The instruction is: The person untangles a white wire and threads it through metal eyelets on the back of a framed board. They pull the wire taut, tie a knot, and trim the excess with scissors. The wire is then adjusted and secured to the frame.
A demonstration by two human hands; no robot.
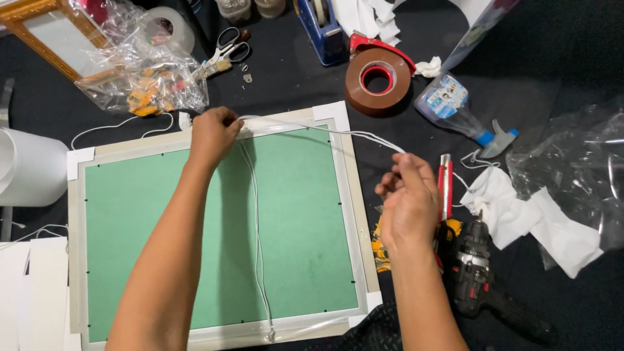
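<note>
A picture frame (347, 188) lies face down, showing a green backing board (143, 221) and white corner protectors. My left hand (213, 135) pinches a white cord (338, 132) at the middle of the frame's far rail. My right hand (408, 198), off the frame's right side, holds the same cord's other stretch between fingertips. A second run of cord (259, 247) hangs down the board's middle to the near rail.
Brown tape roll (378, 79), blue tape dispenser (320, 29), scissors (226, 47), spray bottle (458, 110) and plastic bags lie beyond the frame. A red cutter (445, 185), white rags (520, 214) and a cordless drill (478, 273) sit at right. White sheets (32, 286) lie at left.
</note>
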